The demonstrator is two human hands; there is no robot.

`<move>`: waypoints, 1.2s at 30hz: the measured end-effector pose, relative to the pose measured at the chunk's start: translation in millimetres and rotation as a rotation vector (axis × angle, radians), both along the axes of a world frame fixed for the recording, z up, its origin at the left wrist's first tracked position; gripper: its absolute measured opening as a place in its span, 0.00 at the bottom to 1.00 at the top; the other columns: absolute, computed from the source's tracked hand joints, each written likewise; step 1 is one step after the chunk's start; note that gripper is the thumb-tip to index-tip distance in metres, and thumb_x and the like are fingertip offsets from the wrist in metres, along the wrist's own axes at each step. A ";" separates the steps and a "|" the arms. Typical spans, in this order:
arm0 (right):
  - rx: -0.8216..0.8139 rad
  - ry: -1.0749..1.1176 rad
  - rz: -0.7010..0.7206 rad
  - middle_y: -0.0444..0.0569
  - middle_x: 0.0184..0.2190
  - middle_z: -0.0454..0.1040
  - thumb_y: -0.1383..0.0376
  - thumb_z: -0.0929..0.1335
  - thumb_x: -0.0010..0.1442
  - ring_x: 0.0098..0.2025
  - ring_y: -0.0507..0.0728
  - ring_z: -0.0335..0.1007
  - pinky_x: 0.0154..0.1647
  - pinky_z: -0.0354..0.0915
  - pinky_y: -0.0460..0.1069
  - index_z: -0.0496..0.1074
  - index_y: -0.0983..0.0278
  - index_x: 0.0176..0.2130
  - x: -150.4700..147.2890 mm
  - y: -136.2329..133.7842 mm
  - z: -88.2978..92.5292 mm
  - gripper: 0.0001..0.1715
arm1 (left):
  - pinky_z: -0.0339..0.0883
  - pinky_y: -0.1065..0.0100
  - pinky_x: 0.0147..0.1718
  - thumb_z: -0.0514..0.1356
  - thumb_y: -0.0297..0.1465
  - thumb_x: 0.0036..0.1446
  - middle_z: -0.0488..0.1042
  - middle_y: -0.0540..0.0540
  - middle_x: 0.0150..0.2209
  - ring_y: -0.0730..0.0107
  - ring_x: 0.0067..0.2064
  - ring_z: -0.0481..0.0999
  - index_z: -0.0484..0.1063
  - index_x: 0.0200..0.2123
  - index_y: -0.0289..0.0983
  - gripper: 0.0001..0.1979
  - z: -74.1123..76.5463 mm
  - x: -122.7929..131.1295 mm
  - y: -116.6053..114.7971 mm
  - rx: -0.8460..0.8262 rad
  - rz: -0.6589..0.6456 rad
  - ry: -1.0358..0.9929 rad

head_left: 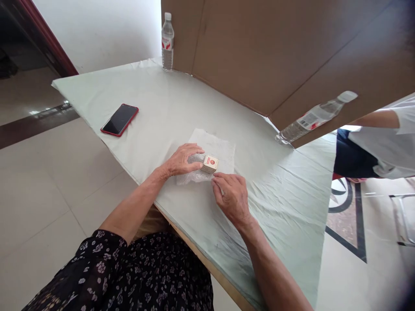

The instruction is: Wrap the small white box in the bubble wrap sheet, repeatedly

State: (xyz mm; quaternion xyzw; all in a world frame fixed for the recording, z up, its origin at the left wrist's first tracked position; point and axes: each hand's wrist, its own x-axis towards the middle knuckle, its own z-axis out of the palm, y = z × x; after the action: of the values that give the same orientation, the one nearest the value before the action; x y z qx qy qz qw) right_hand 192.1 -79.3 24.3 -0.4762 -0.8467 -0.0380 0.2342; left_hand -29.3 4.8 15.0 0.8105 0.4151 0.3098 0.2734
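A table point(285, 207) under a pale green cloth fills the middle, running diagonally, with tiled floor on both sides. Along its far side rises a large brown sheet of cardboard point(259, 56), creased into panels. Past the cardboard's right end, another person point(385, 147) in a white top and dark bottoms is partly visible. In the foreground, the wearer's black, flower-patterned clothing point(155, 272) reaches the table's near edge. A whitish, translucent wrap point(223, 149) lies spread and wrinkled on the cloth, in front of the wearer. Two clear, labelled bottles stand by the cardboard: a left bottle point(167, 45), upright at its far left end, and a right bottle point(316, 119), slanting rightward in this view. The left hand point(183, 160) is open over the wrap, thumb and fingers spread, the thumb tip at the box's left side. The right hand point(232, 194) has its fingers curled, fingertips close by the box's near right corner; whether they pinch the wrap, I cannot tell. A dark-screened phone point(119, 120) with a red edge lies near the table's left edge. Smallest is the box point(210, 164), cream with red print, resting on the wrap between the hands.
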 end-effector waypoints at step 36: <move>-0.546 0.387 -0.007 0.54 0.54 0.76 0.48 0.68 0.60 0.52 0.64 0.74 0.49 0.69 0.58 0.71 0.58 0.56 27.9 61.5 24.5 0.29 | 0.70 0.58 0.53 0.60 0.32 0.55 0.69 0.39 0.62 0.55 0.62 0.69 0.75 0.33 0.37 0.05 6.1 11.6 -9.6 -0.181 -0.051 -0.137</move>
State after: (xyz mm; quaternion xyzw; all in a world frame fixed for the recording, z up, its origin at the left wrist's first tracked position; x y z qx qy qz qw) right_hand 220.0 -17.9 48.8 -0.5228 -0.7638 0.2804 0.2542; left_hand -17.7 -4.8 21.2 0.7697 0.4008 0.3187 0.3813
